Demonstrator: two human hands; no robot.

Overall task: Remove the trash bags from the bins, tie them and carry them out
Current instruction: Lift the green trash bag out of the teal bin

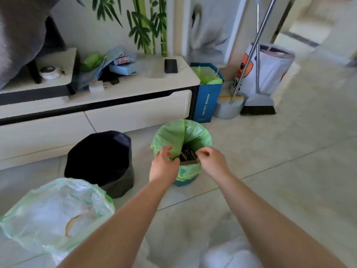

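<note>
A small blue bin point(183, 183) stands on the floor, lined with a green trash bag point(173, 135) folded over its rim, with brown cardboard scraps inside. My left hand point(164, 165) grips the bag's near left rim. My right hand point(210, 161) pinches the bag's near right rim with curled fingers. To the left stands a black bin point(100, 161) with a black liner. At the lower left a pale green bag point(56, 213) of white rubbish lies open on the floor.
A white TV cabinet point(135, 111) runs along the wall behind the bins, with boxes and a phone on top. A blue paper bag point(207, 101), a white bucket point(228, 109), a broom point(258, 105) and a white printed bag point(270, 72) stand to the right. Tiled floor extends right.
</note>
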